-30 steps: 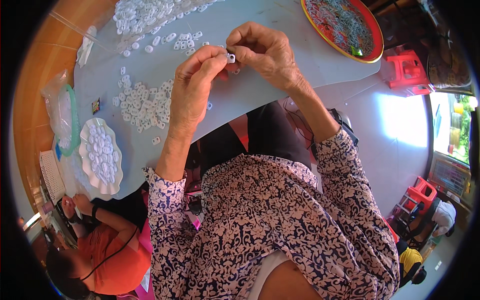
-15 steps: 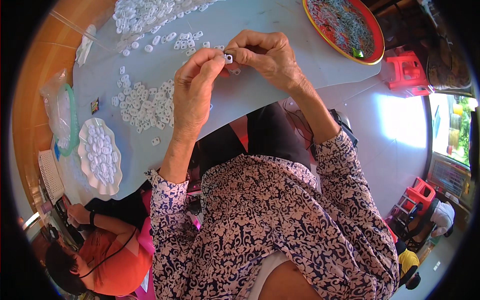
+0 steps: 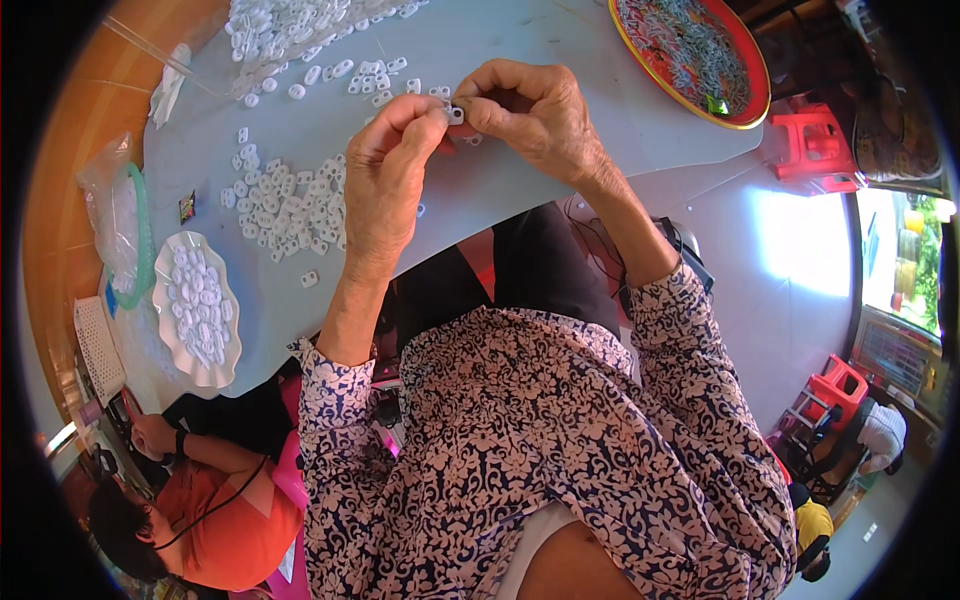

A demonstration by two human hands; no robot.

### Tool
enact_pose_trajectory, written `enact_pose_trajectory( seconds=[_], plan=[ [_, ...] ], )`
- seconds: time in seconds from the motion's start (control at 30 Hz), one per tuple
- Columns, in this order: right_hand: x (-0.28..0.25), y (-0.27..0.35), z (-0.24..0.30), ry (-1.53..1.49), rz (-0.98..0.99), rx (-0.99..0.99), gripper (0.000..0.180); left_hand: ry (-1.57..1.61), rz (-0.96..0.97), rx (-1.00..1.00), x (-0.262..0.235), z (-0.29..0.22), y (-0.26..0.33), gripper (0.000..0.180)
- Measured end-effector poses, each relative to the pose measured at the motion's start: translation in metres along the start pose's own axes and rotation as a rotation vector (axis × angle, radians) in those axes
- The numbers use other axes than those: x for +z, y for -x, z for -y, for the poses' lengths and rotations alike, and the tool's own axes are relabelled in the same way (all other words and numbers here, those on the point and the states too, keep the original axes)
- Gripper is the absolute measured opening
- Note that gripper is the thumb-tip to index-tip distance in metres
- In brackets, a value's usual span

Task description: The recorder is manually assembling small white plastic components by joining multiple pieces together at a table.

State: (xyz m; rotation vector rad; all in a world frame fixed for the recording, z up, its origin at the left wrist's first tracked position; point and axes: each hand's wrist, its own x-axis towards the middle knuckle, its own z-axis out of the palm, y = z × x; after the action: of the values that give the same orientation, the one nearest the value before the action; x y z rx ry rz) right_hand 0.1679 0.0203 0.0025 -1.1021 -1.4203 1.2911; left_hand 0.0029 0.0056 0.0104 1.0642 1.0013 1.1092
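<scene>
Pale glossy floor spreads beyond your smooth grey counter; a round red tray sits at its right edge. Near the front edge, your raised left hand pinches a small white holed plastic piece; your right hand, fingers closed, meets it.

Open tabletop leads to the red tray; white pieces obstruct leftward.

Daylight from the opening at right glares off the floor (nearly white), fisheye edges bending into black.
</scene>
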Motion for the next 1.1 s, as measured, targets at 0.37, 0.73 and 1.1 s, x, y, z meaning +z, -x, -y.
enact_pose_trajectory(
  seconds=[0.37, 0.73, 1.1],
  plan=[
    [0.000, -0.004, -0.004, -0.277, 0.011, -0.045, 0.014, -0.228, 0.060, 0.088, -0.001, 0.004, -0.005, 0.014],
    [0.000, -0.004, 0.002, -0.246, -0.140, -0.081, 0.019, -0.031, 0.071, 0.042, 0.004, 0.002, -0.004, 0.017],
    [-0.001, -0.005, -0.003, -0.190, -0.103, -0.107, 0.020, 0.089, 0.044, 0.022, 0.009, 0.005, -0.007, 0.013]
  ],
)
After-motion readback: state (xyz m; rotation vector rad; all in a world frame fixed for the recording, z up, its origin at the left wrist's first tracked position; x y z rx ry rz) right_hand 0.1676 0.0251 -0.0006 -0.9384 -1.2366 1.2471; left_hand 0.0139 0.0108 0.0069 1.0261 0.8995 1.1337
